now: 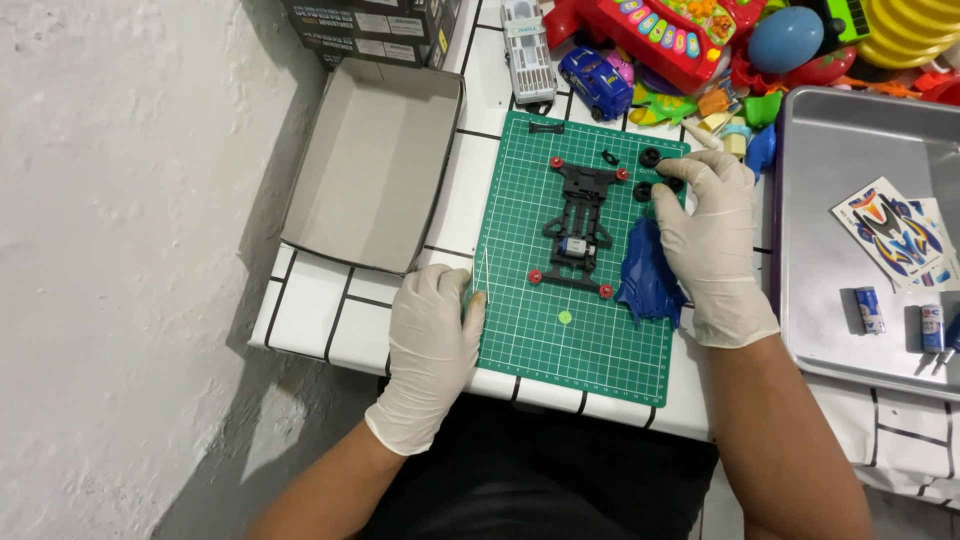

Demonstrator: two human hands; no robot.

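Note:
A black toy-car chassis (580,225) with small red hubs lies in the middle of a green cutting mat (545,335). My right hand (712,245), in a white glove, pinches a small black tyre (671,186) at the mat's right edge. Two more black tyres, one (651,157) above and one (642,191) beside it, lie close by. A blue car body shell (650,275) rests under my right palm. My left hand (432,345), also gloved, lies flat on the mat's left edge with its fingers apart. A tiny yellow-green part (565,317) sits on the mat below the chassis.
An open grey cardboard box lid (375,165) stands left of the mat. A metal tray (850,330) at the right holds a sticker sheet (895,232) and small batteries (870,310). Several colourful toys (680,35) crowd the back. The white tiled counter (320,310) ends near me.

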